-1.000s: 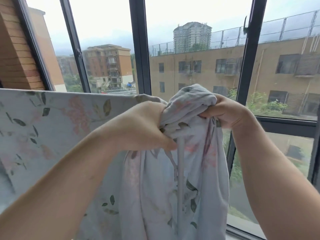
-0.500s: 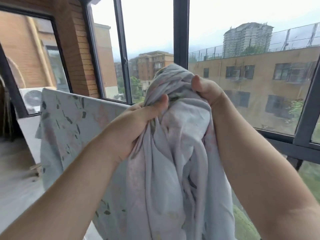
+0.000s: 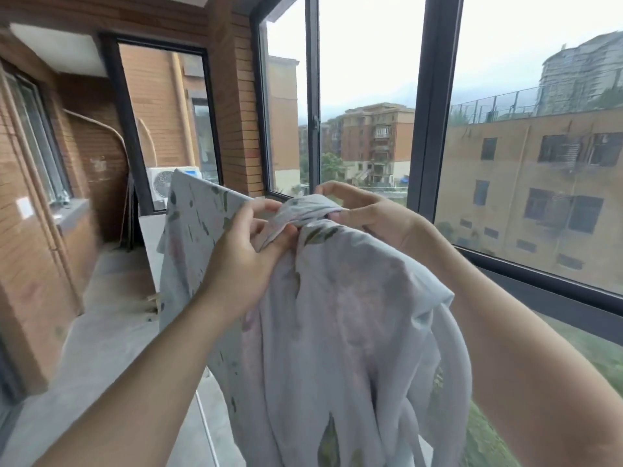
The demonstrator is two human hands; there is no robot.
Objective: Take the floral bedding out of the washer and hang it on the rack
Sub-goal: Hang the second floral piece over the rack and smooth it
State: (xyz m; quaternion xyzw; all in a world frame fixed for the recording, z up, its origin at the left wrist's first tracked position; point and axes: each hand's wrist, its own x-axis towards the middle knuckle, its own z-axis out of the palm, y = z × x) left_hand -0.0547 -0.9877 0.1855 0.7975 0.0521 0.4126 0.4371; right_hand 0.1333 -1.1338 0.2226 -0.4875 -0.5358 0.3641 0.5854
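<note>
The floral bedding [image 3: 337,315] is pale blue-grey with pink flowers and green leaves. Its left part hangs flat and spread out, its top edge running up to the left; whatever holds it is hidden under the cloth. The right part is bunched and hangs in thick folds. My left hand [image 3: 246,254] pinches the bunched top of the cloth with thumb and fingers. My right hand [image 3: 364,214] grips the same bunch from the right, fingers curled over it. The washer is out of view.
Large dark-framed windows [image 3: 435,106] run along the right, just behind the bedding. A brick wall [image 3: 236,112] and an air-conditioner unit [image 3: 165,183] stand at the far left corner. Grey concrete floor [image 3: 101,332] stretches along the left side.
The view has swung left, showing more of the balcony. Both hands have lowered the bunched cloth a little, and my left hand has shifted from a full grip to a finger pinch.
</note>
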